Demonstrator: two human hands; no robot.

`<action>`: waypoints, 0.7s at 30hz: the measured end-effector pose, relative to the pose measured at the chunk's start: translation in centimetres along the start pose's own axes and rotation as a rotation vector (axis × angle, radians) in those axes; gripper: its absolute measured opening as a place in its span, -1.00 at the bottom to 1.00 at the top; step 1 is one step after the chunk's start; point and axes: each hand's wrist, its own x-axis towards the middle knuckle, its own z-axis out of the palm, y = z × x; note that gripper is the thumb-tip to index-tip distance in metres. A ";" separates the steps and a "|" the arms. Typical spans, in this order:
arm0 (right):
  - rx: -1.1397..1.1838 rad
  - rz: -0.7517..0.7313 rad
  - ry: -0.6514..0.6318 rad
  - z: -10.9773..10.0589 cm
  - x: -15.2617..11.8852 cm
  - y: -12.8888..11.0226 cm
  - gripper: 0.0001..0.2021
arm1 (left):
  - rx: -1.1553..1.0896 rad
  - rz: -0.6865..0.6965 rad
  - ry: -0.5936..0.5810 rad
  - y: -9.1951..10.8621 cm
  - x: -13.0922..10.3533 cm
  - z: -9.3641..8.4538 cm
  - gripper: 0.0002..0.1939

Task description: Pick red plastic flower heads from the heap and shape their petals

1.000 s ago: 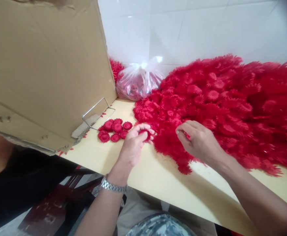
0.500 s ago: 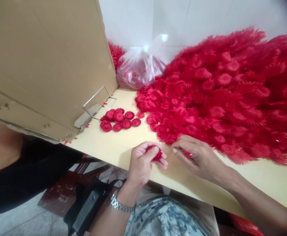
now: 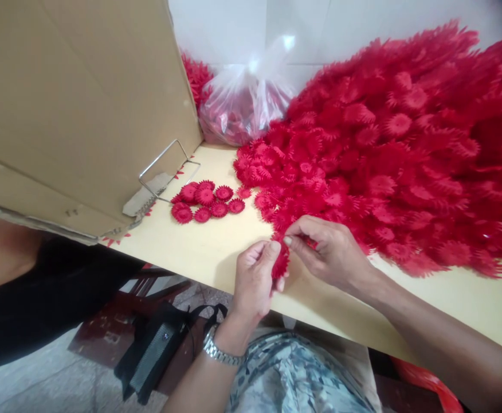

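Observation:
My left hand (image 3: 256, 281) is closed around a red fringed flower piece (image 3: 281, 263), with the thumb on top. Thumb and forefinger of my right hand (image 3: 320, 246) pinch at the upper edge of that same piece, close to the left thumb; the exact spot is partly hidden by the fingers. Left of my hands, a small group of thick red fringed discs (image 3: 206, 197) lies on the pale yellow tabletop (image 3: 199, 249). Behind my right hand spreads a large heap of loose red fringed pieces (image 3: 380, 166).
A tied clear plastic bag (image 3: 244, 109) of red pieces stands against the wall. To the left rises a cardboard panel (image 3: 79, 103), with a bent wire stand (image 3: 160, 160) at its foot. Another person's arm (image 3: 6, 258) is beyond it. A black bag (image 3: 152, 350) sits below the table edge.
My right hand has moved left, from beside the heap to the flower piece in my left hand. The left hand has turned, so the piece now stands more edge-on. The view has shifted slightly.

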 end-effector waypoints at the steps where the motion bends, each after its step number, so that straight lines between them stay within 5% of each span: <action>1: -0.054 -0.014 0.030 0.0 0.3 0.2 -0.87 | -0.008 0.006 0.007 0.1 0.0 0.0 -0.65; 6: -0.449 0.028 0.200 -1.6 2.7 2.5 -0.82 | -0.032 0.004 0.002 0.5 -0.2 -0.6 -0.71; 11: -0.824 0.173 0.122 -3.9 4.8 4.8 -0.77 | -0.129 -0.022 -0.123 0.9 -0.5 -1.3 -0.76; 17: -0.499 -0.031 0.158 -3.5 3.1 3.2 -0.75 | -0.059 -0.018 -0.048 0.8 -0.6 -1.3 -0.85; 21: -0.002 0.007 -0.051 -2.5 1.6 0.8 -0.82 | 0.026 -0.043 -0.033 0.6 -0.4 -1.2 -0.74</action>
